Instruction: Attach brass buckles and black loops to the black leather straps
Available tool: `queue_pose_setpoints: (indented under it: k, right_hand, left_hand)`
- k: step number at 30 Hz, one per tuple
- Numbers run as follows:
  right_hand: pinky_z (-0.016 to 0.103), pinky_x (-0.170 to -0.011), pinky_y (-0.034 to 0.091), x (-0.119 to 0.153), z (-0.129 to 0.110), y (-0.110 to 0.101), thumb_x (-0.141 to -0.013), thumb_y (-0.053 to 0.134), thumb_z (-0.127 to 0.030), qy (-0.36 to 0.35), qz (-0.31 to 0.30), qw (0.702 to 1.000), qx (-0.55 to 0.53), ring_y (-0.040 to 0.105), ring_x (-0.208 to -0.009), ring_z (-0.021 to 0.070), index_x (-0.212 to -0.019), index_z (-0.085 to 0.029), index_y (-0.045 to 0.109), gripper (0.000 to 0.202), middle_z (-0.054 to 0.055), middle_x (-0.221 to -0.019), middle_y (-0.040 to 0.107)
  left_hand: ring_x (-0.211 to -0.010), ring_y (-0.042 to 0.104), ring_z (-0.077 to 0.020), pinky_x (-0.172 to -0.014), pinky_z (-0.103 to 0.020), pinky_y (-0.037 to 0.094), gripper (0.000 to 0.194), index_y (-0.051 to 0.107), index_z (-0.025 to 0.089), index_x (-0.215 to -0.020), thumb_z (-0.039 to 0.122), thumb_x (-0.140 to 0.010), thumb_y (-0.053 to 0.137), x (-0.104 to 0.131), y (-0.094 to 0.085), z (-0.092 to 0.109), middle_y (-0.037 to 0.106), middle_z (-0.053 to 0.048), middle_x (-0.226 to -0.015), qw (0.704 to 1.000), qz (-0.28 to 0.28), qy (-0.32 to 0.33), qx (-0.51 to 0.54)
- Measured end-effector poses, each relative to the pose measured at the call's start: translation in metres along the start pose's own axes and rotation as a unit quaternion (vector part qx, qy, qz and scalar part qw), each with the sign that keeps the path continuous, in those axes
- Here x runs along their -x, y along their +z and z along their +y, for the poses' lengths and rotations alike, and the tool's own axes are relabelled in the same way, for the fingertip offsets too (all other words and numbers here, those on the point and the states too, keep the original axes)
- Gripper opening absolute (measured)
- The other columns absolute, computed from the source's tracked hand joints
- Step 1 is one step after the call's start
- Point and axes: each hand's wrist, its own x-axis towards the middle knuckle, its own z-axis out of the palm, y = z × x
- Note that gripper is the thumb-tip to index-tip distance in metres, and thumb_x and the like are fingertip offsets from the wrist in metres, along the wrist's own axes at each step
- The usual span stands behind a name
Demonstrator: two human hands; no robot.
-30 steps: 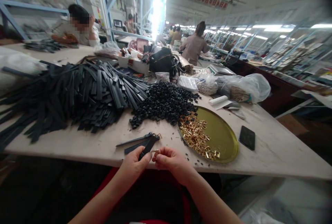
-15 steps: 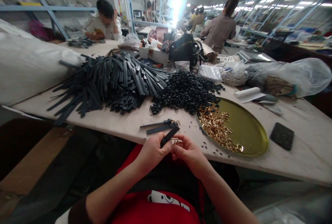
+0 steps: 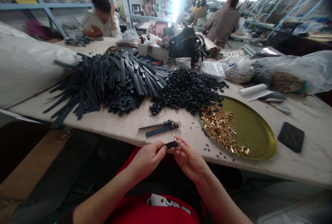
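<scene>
A long pale bench (image 3: pixel 124 127) runs across the room, with a bulky white plastic sack (image 3: pixel 33 68) slumped along its left end. Spread over the left part of the top is a big, loose heap of flat black straps (image 3: pixel 114 82), and I can make out no buckles on those. To the right, near the front edge, sits a round olive-gold metal tray (image 3: pixel 249 123); a pile of small shiny gold buckles (image 3: pixel 218 123) covers its left part. Between strap heap and tray lies a dense mound of little black loops (image 3: pixel 184 89), some spilling onto the tray's rim.

At the near edge, the left hand (image 3: pixel 149 156) pinches a dark flat strap (image 3: pixel 171 145) between thumb and fingers, while the right hand (image 3: pixel 190 160) grips its right end with the fingertips. Right of the tray lies a dark rectangular phone (image 3: pixel 291 137). Just beyond the hands, two black straps with gold buckles (image 3: pixel 162 129) rest on the top, ends pointing left.

As for progress, I'd count those two as done, the one in the fingers as partway, and the great heap as left. A glint of gold (image 3: pixel 176 139) shows at the fingertips, probably a buckle; whether the strap goes through it, I can't tell.
</scene>
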Motion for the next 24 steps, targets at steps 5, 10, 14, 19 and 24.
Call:
queue_pose_setpoints:
  k: [5,10,14,19,24]
  right_hand:
    - [0.009,-0.049,0.051,-0.003,-0.003,-0.002,-0.054,0.079,-0.012,0.021,0.009,1.000,-0.009,0.057,-0.051,0.0028,-0.082,-0.015,0.063,0.032,-0.004,-0.065,0.063]
    - [0.014,-0.048,0.046,-0.007,0.015,-0.006,-0.060,0.076,-0.028,-0.079,0.004,0.984,0.161,0.053,-0.050,0.0045,-0.082,-0.016,0.063,0.028,-0.005,-0.062,0.060]
    - [0.021,-0.059,0.044,-0.006,0.021,-0.011,-0.067,0.070,-0.032,-0.221,0.001,0.919,0.325,0.053,-0.062,0.0098,-0.076,-0.018,0.061,0.019,-0.003,-0.066,0.060]
    - [0.022,-0.056,0.042,-0.009,0.011,-0.014,-0.074,0.062,-0.041,-0.122,-0.008,0.943,0.311,0.051,-0.055,0.0093,-0.070,-0.017,0.056,0.025,-0.003,-0.059,0.057]
    - [0.022,-0.055,0.042,-0.013,0.013,-0.013,-0.075,0.060,-0.043,-0.110,-0.017,0.949,0.297,0.051,-0.054,0.0085,-0.072,-0.017,0.054,0.027,-0.003,-0.059,0.056]
  left_hand:
    - [-0.058,0.047,-0.0117,-0.053,-0.021,0.032,0.031,0.055,0.018,-0.076,0.035,-0.088,0.033,-0.003,-0.003,-0.001,0.053,0.002,-0.063,0.999,-0.018,-0.015,-0.043]
    - [-0.063,0.049,-0.0129,-0.057,-0.022,0.034,0.023,0.054,0.017,-0.078,0.029,-0.085,0.036,-0.011,0.003,-0.001,0.055,0.001,-0.069,0.999,-0.033,-0.004,-0.025]
    - [-0.059,0.044,-0.0105,-0.052,-0.020,0.033,0.016,0.049,0.016,-0.080,0.030,-0.082,0.041,-0.016,0.010,-0.006,0.050,0.003,-0.065,0.993,-0.030,-0.040,0.107]
    - [-0.042,0.034,-0.0062,-0.041,-0.018,0.025,0.026,0.046,0.017,-0.077,0.042,-0.083,0.040,-0.019,0.016,-0.018,0.045,0.007,-0.051,0.965,-0.073,-0.091,0.236]
    - [-0.038,0.033,-0.0042,-0.036,-0.016,0.021,0.019,0.046,0.017,-0.074,0.035,-0.080,0.044,-0.020,0.019,-0.020,0.052,0.006,-0.054,0.954,-0.056,-0.138,0.260]
